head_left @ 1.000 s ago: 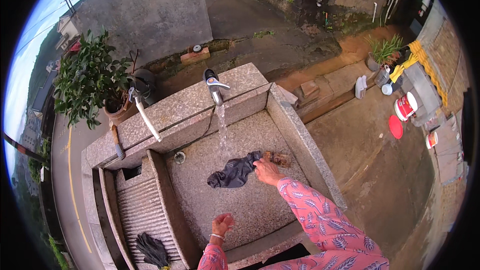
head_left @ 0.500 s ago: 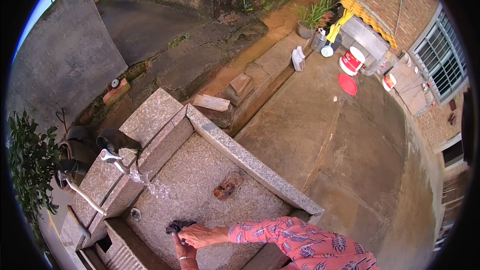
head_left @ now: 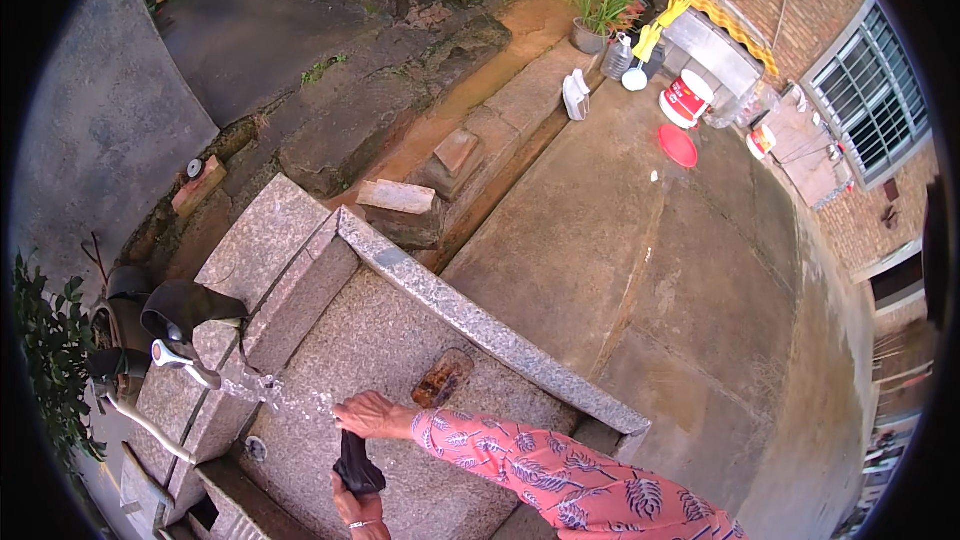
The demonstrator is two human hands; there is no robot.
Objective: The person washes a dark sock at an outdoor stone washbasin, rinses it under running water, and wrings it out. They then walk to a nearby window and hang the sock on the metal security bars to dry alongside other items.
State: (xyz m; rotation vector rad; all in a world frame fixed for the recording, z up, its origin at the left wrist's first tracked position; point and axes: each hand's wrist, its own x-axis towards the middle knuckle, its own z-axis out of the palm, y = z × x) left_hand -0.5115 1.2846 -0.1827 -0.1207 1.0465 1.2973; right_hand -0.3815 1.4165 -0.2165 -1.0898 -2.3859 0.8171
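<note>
A dark, wet black sock (head_left: 355,462) hangs stretched between my two hands over the granite sink basin (head_left: 390,315). My right hand (head_left: 372,414), below a pink leaf-print sleeve, is closed on its upper end. My left hand (head_left: 350,508), with a bracelet at the wrist, grips the lower end from the near left side; some fingers are hidden behind the cloth. Water (head_left: 270,390) splashes from the tap (head_left: 185,360) just to the left of my right hand. Beyond the right wrist a brown block (head_left: 442,378) lies on the basin floor.
A granite rim (head_left: 480,325) bounds the basin's far right side. The round drain (head_left: 256,448) lies at left, near a ribbed washboard slab (head_left: 235,515). Dark boots (head_left: 185,308) stand behind the tap. Farther off are bricks (head_left: 397,196), a red-white bucket (head_left: 686,98) and a red lid (head_left: 678,146).
The hands have moved apart; my right hand rose toward the running water. The sock, bunched up between them before, is now drawn out lengthwise. The whole view has shifted slightly.
</note>
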